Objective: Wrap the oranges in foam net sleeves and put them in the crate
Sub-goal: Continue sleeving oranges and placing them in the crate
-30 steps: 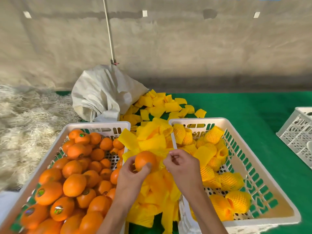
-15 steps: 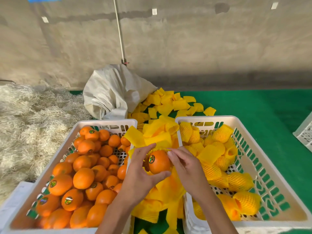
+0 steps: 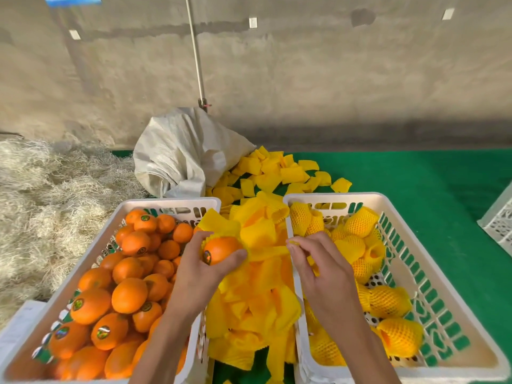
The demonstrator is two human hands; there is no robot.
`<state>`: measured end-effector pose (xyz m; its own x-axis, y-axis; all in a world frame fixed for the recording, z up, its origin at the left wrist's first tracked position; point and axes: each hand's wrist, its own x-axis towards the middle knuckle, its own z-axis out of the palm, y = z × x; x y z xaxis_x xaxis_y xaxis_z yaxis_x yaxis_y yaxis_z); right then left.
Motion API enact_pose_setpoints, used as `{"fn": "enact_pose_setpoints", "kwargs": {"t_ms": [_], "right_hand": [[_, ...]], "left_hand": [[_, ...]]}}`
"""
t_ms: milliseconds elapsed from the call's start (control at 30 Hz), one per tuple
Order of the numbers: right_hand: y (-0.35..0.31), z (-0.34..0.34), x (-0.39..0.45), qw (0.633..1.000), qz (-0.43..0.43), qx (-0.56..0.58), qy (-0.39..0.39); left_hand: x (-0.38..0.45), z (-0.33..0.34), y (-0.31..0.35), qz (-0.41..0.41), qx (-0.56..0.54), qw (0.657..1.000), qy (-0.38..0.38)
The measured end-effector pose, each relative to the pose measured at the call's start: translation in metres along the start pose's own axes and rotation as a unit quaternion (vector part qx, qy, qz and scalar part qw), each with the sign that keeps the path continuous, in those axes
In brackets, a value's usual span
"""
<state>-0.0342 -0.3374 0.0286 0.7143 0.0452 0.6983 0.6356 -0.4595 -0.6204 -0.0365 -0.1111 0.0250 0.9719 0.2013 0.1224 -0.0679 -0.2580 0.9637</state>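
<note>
Presently the step in hand appears to be the sleeving of a single orange [image 3: 221, 249], held at centre frame above the gap between the two crates. The left hand [image 3: 205, 275] grips that fruit, fingers and thumb curled round it, sticker side toward the camera. A foam net sleeve [image 3: 266, 252] runs from the orange rightward as a stretched band; its far end is pinched between the curled fingertips of the right hand [image 3: 318, 268]. How far the sleeve already covers the fruit cannot be told; netting shows only at its upper left edge.

Judgement: the next move calls for drawing the net fully over the orange, then setting it in the right-hand crate [image 3: 432, 275], lower right of frame, where wrapped fruit already lies. Unwrapped stock fills the left-hand crate [image 3: 91, 253], lower left.
</note>
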Motion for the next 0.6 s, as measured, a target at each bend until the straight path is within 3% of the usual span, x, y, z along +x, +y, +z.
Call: {"fn": "enact_pose_setpoints", "kwargs": {"t_ms": [67,200,367,600], "right_hand": [[0.001,0.004,0.002,0.997,0.063,0.039,0.002],[0.001,0.018,-0.001,0.981,0.177,0.081,0.000],[0.000,0.034,-0.006,0.977,0.188,0.091,-0.044],[0.013,0.056,-0.012,0.971,0.202,0.007,-0.127]], "left_hand": [[-0.001,0.000,0.007,0.002,-0.022,0.999,-0.033],[-0.004,0.010,0.009,0.030,-0.004,0.999,-0.029],[-0.002,0.010,-0.004,0.017,-0.023,0.999,-0.016],[-0.003,0.012,-0.024,-0.007,-0.060,0.998,-0.002]]}}
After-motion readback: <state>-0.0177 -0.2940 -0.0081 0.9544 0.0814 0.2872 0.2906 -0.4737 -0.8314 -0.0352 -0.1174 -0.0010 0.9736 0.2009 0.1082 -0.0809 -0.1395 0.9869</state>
